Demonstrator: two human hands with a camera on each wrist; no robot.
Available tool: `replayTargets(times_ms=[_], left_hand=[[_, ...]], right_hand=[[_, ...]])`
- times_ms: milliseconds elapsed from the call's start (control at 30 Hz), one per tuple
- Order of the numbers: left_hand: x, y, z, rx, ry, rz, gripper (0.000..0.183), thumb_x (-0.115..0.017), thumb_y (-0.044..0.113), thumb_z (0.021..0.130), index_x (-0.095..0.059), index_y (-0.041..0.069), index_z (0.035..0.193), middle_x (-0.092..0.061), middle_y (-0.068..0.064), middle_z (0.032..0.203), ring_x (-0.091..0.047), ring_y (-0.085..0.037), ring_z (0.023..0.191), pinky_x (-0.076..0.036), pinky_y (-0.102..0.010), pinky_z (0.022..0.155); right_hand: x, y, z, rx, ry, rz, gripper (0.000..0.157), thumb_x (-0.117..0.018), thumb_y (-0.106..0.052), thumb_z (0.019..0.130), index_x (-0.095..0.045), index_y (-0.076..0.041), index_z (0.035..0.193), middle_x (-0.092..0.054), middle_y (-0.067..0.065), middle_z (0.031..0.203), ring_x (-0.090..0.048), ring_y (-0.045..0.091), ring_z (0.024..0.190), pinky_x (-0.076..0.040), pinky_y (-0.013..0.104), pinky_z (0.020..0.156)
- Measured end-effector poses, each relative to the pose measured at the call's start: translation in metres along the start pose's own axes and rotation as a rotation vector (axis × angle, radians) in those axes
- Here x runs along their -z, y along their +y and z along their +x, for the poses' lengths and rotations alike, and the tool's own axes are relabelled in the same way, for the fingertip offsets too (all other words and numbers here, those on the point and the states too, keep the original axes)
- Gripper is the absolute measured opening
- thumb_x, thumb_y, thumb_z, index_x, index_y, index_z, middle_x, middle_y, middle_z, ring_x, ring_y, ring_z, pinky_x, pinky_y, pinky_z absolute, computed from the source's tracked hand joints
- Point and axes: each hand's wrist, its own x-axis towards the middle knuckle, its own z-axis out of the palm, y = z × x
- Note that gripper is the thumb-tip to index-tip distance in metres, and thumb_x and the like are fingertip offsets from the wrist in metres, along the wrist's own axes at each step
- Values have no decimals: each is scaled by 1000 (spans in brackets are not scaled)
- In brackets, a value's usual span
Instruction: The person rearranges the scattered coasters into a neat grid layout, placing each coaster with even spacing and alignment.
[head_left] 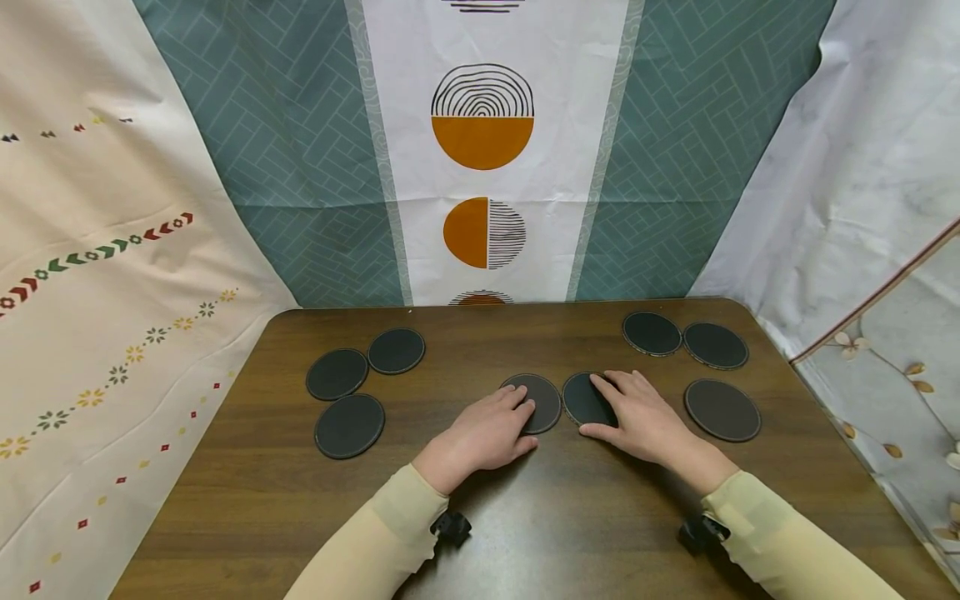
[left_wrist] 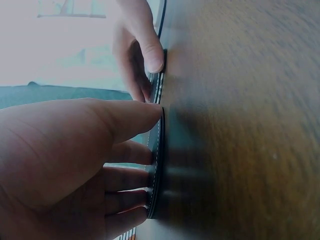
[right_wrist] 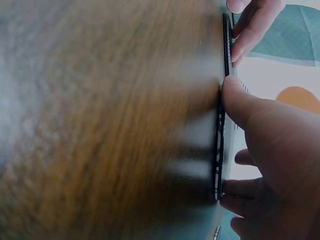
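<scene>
Two round, flat, leather-look coasters with stitched rims sit side by side at mid-table. My left hand (head_left: 480,429) rests its fingertips on the brownish one (head_left: 551,404), its thumb near the front rim. On the blackish one (head_left: 583,402) lies my right hand (head_left: 641,421), fingers spread over the right part and thumb at the front rim. In the left wrist view, nearly straight fingers touch the top of the coaster (left_wrist: 158,170). From the right wrist, the thumb and fingertips show along the edge of the coaster (right_wrist: 218,150), which lies flat on the wood.
Three dark coasters (head_left: 349,426) lie in a cluster at the left of the brown table (head_left: 300,517). Three others are at the right: two touching near the back edge (head_left: 652,333) and a brownish one (head_left: 722,410) in front. Patterned cloths (head_left: 300,167) hang behind and beside the table.
</scene>
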Motion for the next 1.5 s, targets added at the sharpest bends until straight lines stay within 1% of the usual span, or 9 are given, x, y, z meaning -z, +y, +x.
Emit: replayTargets(times_ms=[167, 300, 400, 667, 833, 1100, 1300, 1500], left_hand=[[0, 0, -1, 2, -6, -7, 66, -62, 49, 113, -54, 9, 164, -42, -15, 174, -38, -31, 162, -33, -37, 130], [0, -1, -1, -1, -5, -4, 65, -62, 49, 113, -54, 8, 164, -42, -15, 173, -38, -31, 162, -32, -37, 130], [0, -1, -1, -4, -3, -1, 65, -62, 48, 113, -54, 8, 164, -42, -15, 173, -38, -31, 162, -32, -36, 130], [-2, -1, 0, -15, -4, 11, 65, -61, 48, 113, -54, 8, 164, -42, -15, 173, -38, -31, 162, -30, -35, 131], [-3, -1, 0, -17, -2, 19, 65, -61, 48, 113, -54, 7, 164, -42, -15, 173, -38, -31, 162, -30, -36, 131], [-5, -1, 1, -14, -4, 20, 65, -61, 48, 114, -54, 8, 164, -42, -15, 174, -37, -31, 162, -30, -36, 131], [-5, 0, 2, -16, -7, 25, 65, -61, 47, 113, -54, 8, 164, -42, -15, 174, -37, -30, 162, -29, -35, 131], [-5, -1, 2, -15, -6, 21, 65, -61, 47, 113, -53, 8, 164, -41, -15, 174, -37, -31, 162, -29, -35, 131]], right_hand=[[2, 1, -1, 8, 12, 6, 92, -81, -57, 98, -52, 1, 162, -46, 33, 162, -43, 52, 152, -22, 70, 129], [5, 5, -4, 9, 22, 3, 94, -81, -57, 98, -48, 1, 165, -40, 33, 168, -38, 53, 155, -21, 69, 129], [8, 10, -7, 4, 27, 0, 95, -80, -58, 99, -46, 1, 166, -38, 32, 170, -36, 53, 156, -21, 69, 129], [17, 27, -20, -43, 35, 12, 96, -78, -58, 100, -44, 1, 167, -37, 31, 171, -33, 54, 157, -20, 70, 128], [22, 40, -30, -80, 36, 10, 97, -79, -59, 99, -44, 1, 167, -36, 31, 171, -32, 54, 157, -19, 73, 127], [29, 62, -45, -95, 71, -24, 99, -81, -58, 97, -46, 5, 164, -39, 36, 165, -37, 60, 151, -22, 76, 124], [33, 78, -58, -133, 68, -35, 100, -82, -59, 97, -46, 8, 162, -41, 39, 162, -37, 65, 147, -22, 78, 122], [36, 93, -69, -173, 52, -29, 103, -80, -60, 97, -43, 10, 163, -39, 41, 161, -36, 65, 146, -21, 80, 121]])
